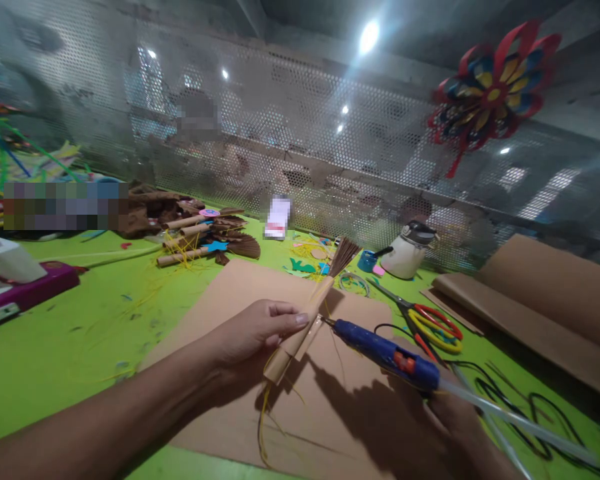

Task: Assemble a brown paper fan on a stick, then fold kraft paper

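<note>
My left hand [253, 330] is closed around a small handmade broom [307, 317] with a rolled brown paper handle and a dark bristle fan at its far end; yellow strands trail from the handle's near end. My right hand [447, 417], in shadow at the lower right, grips a blue glue gun [387, 350] with a clear glue stick sticking out behind. The gun's nozzle touches the broom handle just below my left thumb. Both are held over a sheet of brown cardboard [230, 293] on the green table [80, 320].
Scissors with red and yellow handles [427, 323] lie right of the cardboard, by black cable. Finished little brooms [205, 243] lie at the back, with a white pot [407, 253] and brown paper sheets [545, 300] at right. A paper pinwheel [493, 90] hangs on the perforated wall.
</note>
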The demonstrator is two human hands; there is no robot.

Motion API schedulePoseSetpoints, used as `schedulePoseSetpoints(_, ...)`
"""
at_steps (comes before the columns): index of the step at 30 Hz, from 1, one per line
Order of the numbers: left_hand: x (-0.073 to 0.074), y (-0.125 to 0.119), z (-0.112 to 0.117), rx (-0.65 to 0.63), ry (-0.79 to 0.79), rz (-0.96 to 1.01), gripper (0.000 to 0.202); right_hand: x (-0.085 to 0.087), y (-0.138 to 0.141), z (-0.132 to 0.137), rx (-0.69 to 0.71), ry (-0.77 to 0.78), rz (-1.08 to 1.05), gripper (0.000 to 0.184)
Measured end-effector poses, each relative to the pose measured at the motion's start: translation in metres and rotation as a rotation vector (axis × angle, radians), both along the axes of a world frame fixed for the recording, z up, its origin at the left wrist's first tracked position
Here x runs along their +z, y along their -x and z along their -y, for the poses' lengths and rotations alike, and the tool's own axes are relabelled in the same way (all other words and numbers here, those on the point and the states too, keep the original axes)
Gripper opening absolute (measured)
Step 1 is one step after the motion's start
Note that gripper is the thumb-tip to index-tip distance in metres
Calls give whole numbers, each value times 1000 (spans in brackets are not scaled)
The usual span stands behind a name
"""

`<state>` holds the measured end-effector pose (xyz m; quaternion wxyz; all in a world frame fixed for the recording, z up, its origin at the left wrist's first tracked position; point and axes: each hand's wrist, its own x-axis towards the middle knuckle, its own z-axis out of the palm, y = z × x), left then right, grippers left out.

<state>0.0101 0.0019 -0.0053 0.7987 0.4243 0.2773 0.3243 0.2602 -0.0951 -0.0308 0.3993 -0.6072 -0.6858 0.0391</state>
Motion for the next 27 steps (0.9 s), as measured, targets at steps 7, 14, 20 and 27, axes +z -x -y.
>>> schedulePoseSetpoints(7, -1, 1, -4, 40, -35, -62, 17, -5, -7, 0, -21, -42, 19, 32)
schedulePoseSetpoints(14, -4, 1, -5, 8, 1, -66, 21, 3, 2, -2, 15, -22, 3, 29)
schedulePoseSetpoints(20, -4, 3, -5, -32, -2, -40, 17, 2, 7, -5, -1, -24, -13, 22)
schedulePoseSetpoints(27, -1, 6, -6, -29, 5, -33, 14, 1, 11, -1, 56, -2, -123, 26)
